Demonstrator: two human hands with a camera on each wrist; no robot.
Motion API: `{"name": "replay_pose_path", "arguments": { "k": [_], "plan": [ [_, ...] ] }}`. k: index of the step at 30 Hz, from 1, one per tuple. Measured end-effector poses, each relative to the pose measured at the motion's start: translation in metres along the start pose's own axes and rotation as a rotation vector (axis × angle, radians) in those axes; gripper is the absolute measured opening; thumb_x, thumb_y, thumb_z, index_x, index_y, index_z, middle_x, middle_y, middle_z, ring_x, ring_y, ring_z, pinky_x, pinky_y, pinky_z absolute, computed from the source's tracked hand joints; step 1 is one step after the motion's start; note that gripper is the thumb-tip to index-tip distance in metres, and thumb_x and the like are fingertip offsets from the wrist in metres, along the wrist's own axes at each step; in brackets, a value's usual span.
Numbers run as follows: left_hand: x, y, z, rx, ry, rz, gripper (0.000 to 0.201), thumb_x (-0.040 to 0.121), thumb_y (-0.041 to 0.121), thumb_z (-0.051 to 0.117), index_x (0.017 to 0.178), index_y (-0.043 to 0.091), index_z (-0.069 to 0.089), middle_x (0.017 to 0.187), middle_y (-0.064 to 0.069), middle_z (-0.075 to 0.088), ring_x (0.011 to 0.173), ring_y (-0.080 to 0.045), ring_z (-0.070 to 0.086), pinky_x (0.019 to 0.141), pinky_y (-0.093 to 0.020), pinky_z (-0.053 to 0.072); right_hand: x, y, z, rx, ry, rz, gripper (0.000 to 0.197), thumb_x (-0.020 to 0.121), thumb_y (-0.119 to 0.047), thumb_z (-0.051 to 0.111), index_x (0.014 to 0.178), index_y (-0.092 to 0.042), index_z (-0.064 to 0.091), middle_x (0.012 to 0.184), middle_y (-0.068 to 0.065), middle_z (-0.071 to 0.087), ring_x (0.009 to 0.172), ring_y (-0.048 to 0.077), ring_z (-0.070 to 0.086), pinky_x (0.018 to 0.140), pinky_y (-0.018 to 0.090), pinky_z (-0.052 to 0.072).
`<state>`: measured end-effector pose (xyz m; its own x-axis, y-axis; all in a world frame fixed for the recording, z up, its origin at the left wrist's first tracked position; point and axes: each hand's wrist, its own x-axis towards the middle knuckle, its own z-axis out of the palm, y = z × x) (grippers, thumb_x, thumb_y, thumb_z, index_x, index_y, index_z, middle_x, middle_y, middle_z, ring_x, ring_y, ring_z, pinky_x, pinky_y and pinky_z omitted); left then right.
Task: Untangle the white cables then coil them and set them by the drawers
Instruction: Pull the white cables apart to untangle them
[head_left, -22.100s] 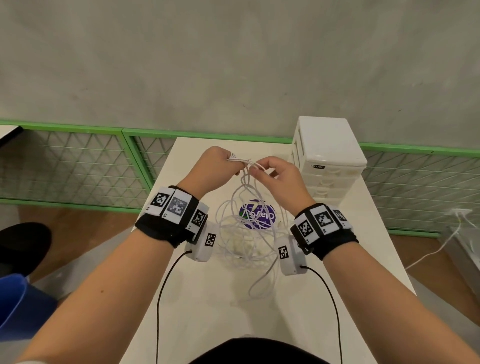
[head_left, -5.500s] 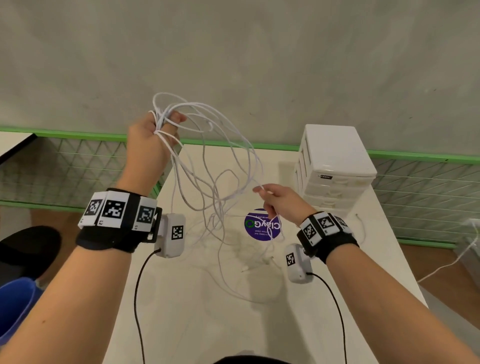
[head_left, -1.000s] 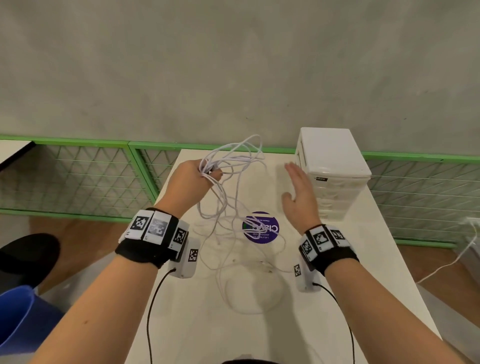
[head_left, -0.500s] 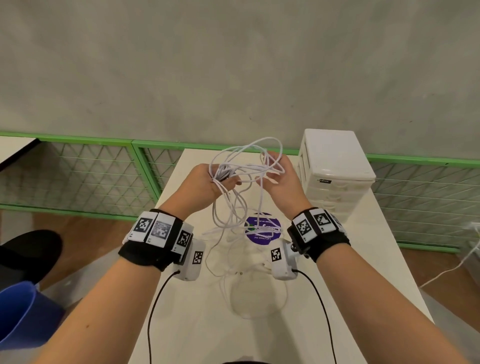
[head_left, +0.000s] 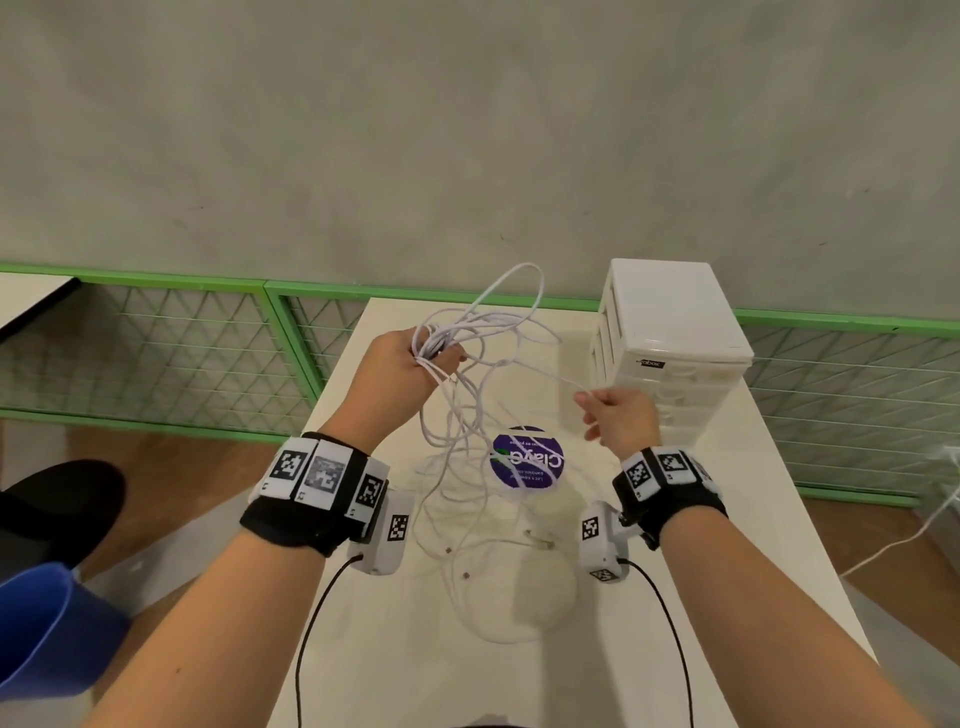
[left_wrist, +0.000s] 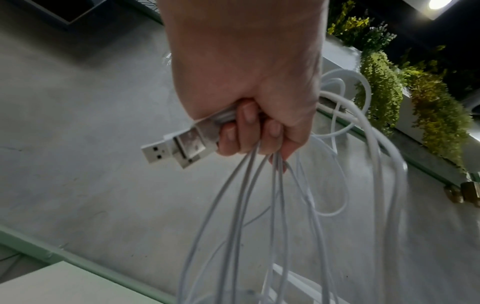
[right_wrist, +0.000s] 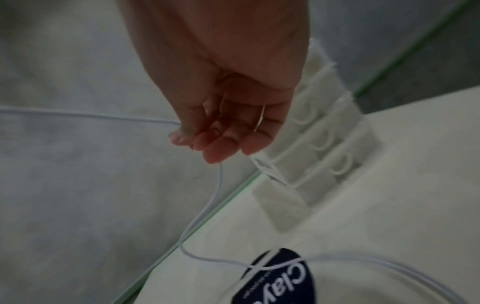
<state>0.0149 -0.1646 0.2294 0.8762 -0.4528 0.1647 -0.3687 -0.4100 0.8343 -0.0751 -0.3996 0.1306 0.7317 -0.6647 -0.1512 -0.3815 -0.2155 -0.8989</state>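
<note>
The left hand (head_left: 402, 366) is fisted round a bunch of white cables (head_left: 470, 415), loops raised above the worktop (head_left: 769, 519), tails trailing onto it. The right hand (head_left: 621, 418) pinches one strand, just beside the drawers (head_left: 670, 332).

Two hands — left hand (head_left: 402, 366), right hand (head_left: 618, 415) — and two marker-covered wristbands (head_left: 317, 475). One tangle of white cables (head_left: 470, 415); the number of cables cannot be told. Two USB plugs (left_wrist: 179, 147) side by side. One white drawer unit (head_left: 670, 338) — three drawer fronts (right_wrist: 322, 144) showing. One round purple sticker (head_left: 527, 460). One table (head_left: 753, 519).
</note>
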Motion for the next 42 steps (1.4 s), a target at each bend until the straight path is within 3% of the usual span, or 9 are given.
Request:
{"name": "replay_pose_path", "arguments": {
  "k": [7, 11, 14, 16, 21, 27, 30, 34, 42],
  "plan": [
    [-0.006, -0.004, 0.001, 0.047, 0.017, 0.000, 0.026, 0.091, 0.023, 0.060, 0.083, 0.000, 0.067, 0.068, -0.018, 0.060, 0.061, -0.027, 0.048, 0.058, -0.032, 0.035, -0.001, 0.046, -0.032, 0.098, 0.103, 0.369, 0.014, 0.088, -0.016, 0.065, 0.097, -0.007, 0.059, 0.064, 0.006, 0.056, 0.049, 0.019, 0.048, 0.037, 0.019, 0.036],
    [-0.007, -0.003, 0.003, -0.002, 0.054, -0.009, 0.021, 0.092, 0.021, 0.060, 0.084, 0.005, 0.070, 0.073, -0.015, 0.063, 0.066, -0.032, 0.053, 0.060, -0.030, 0.040, -0.005, 0.053, -0.042, 0.014, 0.110, 0.456, 0.023, 0.088, -0.022, 0.063, 0.086, 0.001, 0.065, 0.071, 0.010, 0.061, 0.063, 0.026, 0.055, 0.059, 0.033, 0.044],
    [-0.006, 0.001, 0.009, 0.001, 0.039, -0.031, 0.020, 0.092, 0.022, 0.060, 0.075, 0.016, 0.067, 0.060, -0.001, 0.053, 0.053, -0.015, 0.043, 0.047, -0.018, 0.031, -0.002, 0.036, -0.035, -0.396, 0.134, 0.271, 0.022, 0.086, -0.016, 0.056, 0.103, -0.008, 0.066, 0.108, 0.015, 0.062, 0.104, 0.034, 0.057, 0.084, 0.035, 0.046],
    [-0.005, 0.004, 0.013, 0.067, -0.014, -0.025, 0.020, 0.092, 0.025, 0.060, 0.073, 0.018, 0.066, 0.061, 0.003, 0.054, 0.054, -0.011, 0.046, 0.047, -0.017, 0.032, -0.003, 0.013, -0.022, -0.347, 0.150, 0.052, 0.052, 0.079, -0.007, 0.056, 0.130, -0.014, 0.053, 0.132, 0.016, 0.046, 0.122, 0.034, 0.045, 0.103, 0.037, 0.039],
    [-0.002, 0.012, 0.017, 0.109, -0.069, 0.010, 0.015, 0.092, 0.026, 0.060, 0.086, 0.016, 0.069, 0.068, 0.011, 0.059, 0.061, -0.003, 0.052, 0.051, -0.015, 0.035, -0.013, -0.045, 0.006, -0.274, -0.055, -0.430, 0.073, 0.077, -0.003, 0.061, 0.144, -0.012, 0.033, 0.151, 0.006, 0.029, 0.142, 0.021, 0.019, 0.114, 0.027, 0.014],
    [-0.004, 0.013, 0.015, 0.060, -0.093, -0.005, 0.016, 0.091, 0.027, 0.060, 0.083, 0.016, 0.068, 0.069, 0.007, 0.061, 0.060, -0.008, 0.052, 0.048, -0.013, 0.035, -0.013, -0.062, 0.013, -0.112, 0.021, -0.537, 0.073, 0.080, -0.009, 0.068, 0.143, -0.016, 0.034, 0.146, 0.004, 0.037, 0.135, 0.014, 0.032, 0.111, 0.025, 0.026],
    [-0.004, 0.010, 0.014, 0.053, -0.091, -0.017, 0.019, 0.091, 0.026, 0.061, 0.087, 0.011, 0.072, 0.071, 0.005, 0.063, 0.063, -0.014, 0.055, 0.051, -0.016, 0.036, -0.015, -0.066, 0.014, 0.142, -0.087, -0.474, 0.065, 0.083, -0.007, 0.068, 0.140, -0.018, 0.040, 0.103, -0.002, 0.059, 0.092, 0.006, 0.055, 0.085, 0.013, 0.041],
    [0.001, 0.001, 0.008, 0.066, 0.025, -0.025, 0.022, 0.091, 0.028, 0.060, 0.084, 0.009, 0.070, 0.070, -0.008, 0.061, 0.063, -0.022, 0.051, 0.057, -0.028, 0.038, -0.014, -0.063, 0.010, 0.129, -0.158, -0.447, 0.052, 0.078, -0.015, 0.074, 0.126, -0.022, 0.056, 0.067, -0.005, 0.041, 0.061, 0.003, 0.043, 0.067, 0.008, 0.037],
    [0.000, -0.012, -0.001, 0.138, 0.094, -0.034, 0.025, 0.093, 0.028, 0.056, 0.091, 0.008, 0.070, 0.068, -0.009, 0.061, 0.057, -0.020, 0.049, 0.053, -0.030, 0.033, -0.008, -0.021, -0.009, 0.260, 0.175, -0.279, 0.010, 0.082, -0.027, 0.070, 0.091, -0.032, 0.072, 0.090, -0.013, 0.070, 0.090, 0.001, 0.064, 0.084, 0.017, 0.046]
  ]
}}
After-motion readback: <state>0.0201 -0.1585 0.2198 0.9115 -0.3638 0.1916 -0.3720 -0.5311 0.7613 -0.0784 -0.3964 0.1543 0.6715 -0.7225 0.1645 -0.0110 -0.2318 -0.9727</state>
